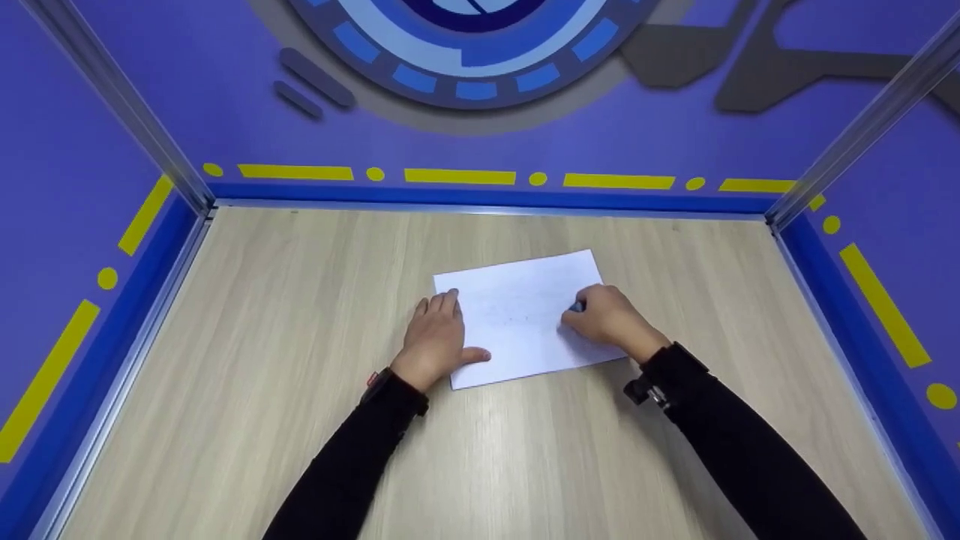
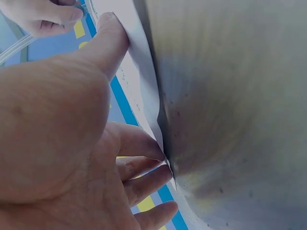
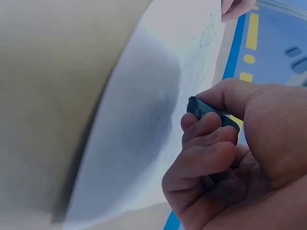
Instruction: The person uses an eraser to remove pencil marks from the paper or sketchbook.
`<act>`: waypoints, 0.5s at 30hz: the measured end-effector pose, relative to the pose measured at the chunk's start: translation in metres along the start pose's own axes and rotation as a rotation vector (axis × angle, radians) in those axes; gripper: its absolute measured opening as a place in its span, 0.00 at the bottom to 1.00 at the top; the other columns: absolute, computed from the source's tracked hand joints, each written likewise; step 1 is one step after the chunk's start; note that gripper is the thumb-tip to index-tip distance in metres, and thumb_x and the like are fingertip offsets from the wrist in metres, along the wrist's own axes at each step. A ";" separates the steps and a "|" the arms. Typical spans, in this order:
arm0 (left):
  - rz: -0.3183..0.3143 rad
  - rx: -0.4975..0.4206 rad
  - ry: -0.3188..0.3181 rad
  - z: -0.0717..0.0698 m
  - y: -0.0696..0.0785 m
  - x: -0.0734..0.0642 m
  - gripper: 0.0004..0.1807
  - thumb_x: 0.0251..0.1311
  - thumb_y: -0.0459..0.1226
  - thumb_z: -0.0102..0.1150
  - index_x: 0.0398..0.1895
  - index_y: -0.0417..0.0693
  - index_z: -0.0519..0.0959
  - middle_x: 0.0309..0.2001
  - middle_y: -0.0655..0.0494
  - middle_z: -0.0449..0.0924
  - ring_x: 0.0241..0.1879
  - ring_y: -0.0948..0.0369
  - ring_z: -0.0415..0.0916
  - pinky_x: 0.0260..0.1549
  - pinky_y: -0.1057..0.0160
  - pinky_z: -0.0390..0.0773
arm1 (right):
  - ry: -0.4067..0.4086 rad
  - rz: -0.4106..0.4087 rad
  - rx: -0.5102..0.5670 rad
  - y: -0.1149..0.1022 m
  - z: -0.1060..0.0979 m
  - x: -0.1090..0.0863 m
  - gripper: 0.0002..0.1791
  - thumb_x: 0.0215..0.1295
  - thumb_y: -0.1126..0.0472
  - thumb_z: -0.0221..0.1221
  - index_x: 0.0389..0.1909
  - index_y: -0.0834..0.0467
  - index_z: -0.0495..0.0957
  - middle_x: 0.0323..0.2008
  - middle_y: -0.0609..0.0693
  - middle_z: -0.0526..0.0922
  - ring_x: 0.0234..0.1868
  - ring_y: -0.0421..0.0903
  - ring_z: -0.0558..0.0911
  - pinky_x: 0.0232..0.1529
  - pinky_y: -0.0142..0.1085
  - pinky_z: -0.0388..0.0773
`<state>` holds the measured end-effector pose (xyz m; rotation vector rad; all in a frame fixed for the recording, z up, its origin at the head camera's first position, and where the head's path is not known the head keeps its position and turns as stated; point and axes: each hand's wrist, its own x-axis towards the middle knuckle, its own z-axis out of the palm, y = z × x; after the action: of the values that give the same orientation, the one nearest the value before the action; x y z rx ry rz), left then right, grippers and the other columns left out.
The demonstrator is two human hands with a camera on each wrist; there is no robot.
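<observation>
A white sheet of paper (image 1: 525, 281) lies slightly turned on the table, with faint grey marks and small dark specks near its middle. My left hand (image 1: 436, 337) rests on its left edge, fingers spread and thumb on the paper. At the sheet's right side, my right hand (image 1: 609, 315) pinches a small dark blue-green eraser (image 3: 213, 114) between thumb and curled fingers. One end of the eraser points toward the paper, with tiny crumbs on it. In the left wrist view, the paper's near edge lifts a little off the table.
The wood-grain table (image 1: 300, 315) extends around the sheet. Blue-purple panels (image 1: 172, 90) with yellow dashes enclose it at the back and both sides, joined by metal posts (image 1: 142, 112). A few dark crumbs (image 2: 221, 190) lie on the table near the left hand.
</observation>
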<state>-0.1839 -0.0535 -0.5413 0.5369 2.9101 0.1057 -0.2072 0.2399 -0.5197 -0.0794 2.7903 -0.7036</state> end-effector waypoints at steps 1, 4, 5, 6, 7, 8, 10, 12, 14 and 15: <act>-0.001 0.000 -0.004 0.000 0.000 0.000 0.64 0.50 0.72 0.59 0.74 0.30 0.56 0.77 0.42 0.53 0.77 0.47 0.51 0.76 0.45 0.52 | -0.003 -0.008 0.003 -0.004 0.001 0.002 0.11 0.57 0.55 0.59 0.22 0.57 0.73 0.19 0.48 0.68 0.22 0.45 0.70 0.22 0.34 0.64; -0.006 -0.005 -0.017 0.001 0.000 0.001 0.64 0.50 0.72 0.58 0.75 0.31 0.55 0.78 0.42 0.52 0.77 0.47 0.50 0.77 0.45 0.51 | 0.007 -0.028 0.023 -0.016 0.003 0.006 0.14 0.56 0.56 0.59 0.17 0.54 0.66 0.16 0.45 0.65 0.19 0.43 0.68 0.20 0.33 0.62; -0.008 -0.009 -0.019 0.001 0.000 0.001 0.64 0.50 0.72 0.58 0.75 0.31 0.55 0.78 0.42 0.52 0.77 0.48 0.50 0.77 0.46 0.51 | 0.015 -0.032 0.030 -0.020 0.003 0.008 0.16 0.56 0.56 0.59 0.16 0.53 0.64 0.16 0.44 0.64 0.19 0.43 0.67 0.20 0.33 0.62; -0.010 -0.010 -0.021 0.001 0.000 0.002 0.64 0.50 0.72 0.59 0.75 0.31 0.55 0.78 0.42 0.52 0.77 0.48 0.50 0.77 0.46 0.51 | 0.027 -0.034 0.037 -0.024 0.004 0.009 0.17 0.56 0.56 0.59 0.15 0.53 0.62 0.15 0.44 0.63 0.18 0.43 0.67 0.20 0.33 0.61; -0.013 -0.010 -0.022 0.000 0.000 0.002 0.64 0.50 0.72 0.59 0.75 0.31 0.55 0.78 0.42 0.52 0.77 0.48 0.50 0.77 0.46 0.51 | 0.039 -0.036 0.044 -0.027 0.004 0.011 0.19 0.57 0.55 0.59 0.15 0.53 0.61 0.15 0.44 0.62 0.18 0.43 0.66 0.20 0.34 0.60; -0.016 -0.011 -0.021 0.000 -0.001 0.002 0.64 0.50 0.72 0.59 0.75 0.31 0.55 0.78 0.42 0.52 0.77 0.48 0.50 0.77 0.46 0.51 | 0.050 -0.037 0.050 -0.031 0.005 0.013 0.19 0.57 0.55 0.60 0.15 0.53 0.61 0.15 0.43 0.62 0.19 0.43 0.66 0.21 0.34 0.61; -0.022 -0.016 -0.019 -0.001 -0.001 0.002 0.65 0.49 0.72 0.60 0.75 0.31 0.55 0.78 0.42 0.52 0.77 0.48 0.51 0.77 0.45 0.51 | 0.059 -0.034 0.057 -0.039 0.006 0.017 0.20 0.58 0.54 0.60 0.15 0.53 0.61 0.15 0.44 0.63 0.19 0.43 0.67 0.21 0.34 0.61; -0.024 -0.026 -0.017 -0.002 0.000 0.001 0.65 0.49 0.71 0.60 0.75 0.30 0.55 0.77 0.42 0.52 0.77 0.47 0.51 0.77 0.45 0.51 | 0.055 -0.036 0.051 -0.045 0.010 0.021 0.19 0.58 0.53 0.61 0.15 0.53 0.64 0.15 0.44 0.65 0.20 0.44 0.69 0.21 0.35 0.63; -0.022 -0.036 -0.016 -0.001 0.000 0.002 0.65 0.49 0.71 0.61 0.75 0.30 0.55 0.77 0.42 0.52 0.77 0.47 0.51 0.77 0.45 0.50 | 0.029 -0.035 0.037 -0.053 0.015 0.024 0.17 0.57 0.53 0.61 0.16 0.53 0.68 0.17 0.46 0.69 0.23 0.45 0.71 0.23 0.35 0.65; -0.018 -0.039 -0.013 0.000 -0.001 0.002 0.65 0.49 0.71 0.61 0.75 0.30 0.55 0.77 0.41 0.53 0.77 0.47 0.51 0.77 0.45 0.50 | 0.018 -0.034 0.032 -0.058 0.019 0.025 0.16 0.57 0.53 0.62 0.17 0.54 0.70 0.19 0.47 0.71 0.24 0.46 0.72 0.24 0.35 0.66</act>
<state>-0.1860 -0.0535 -0.5412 0.5034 2.8931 0.1558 -0.2271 0.1775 -0.5141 -0.1155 2.7998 -0.7604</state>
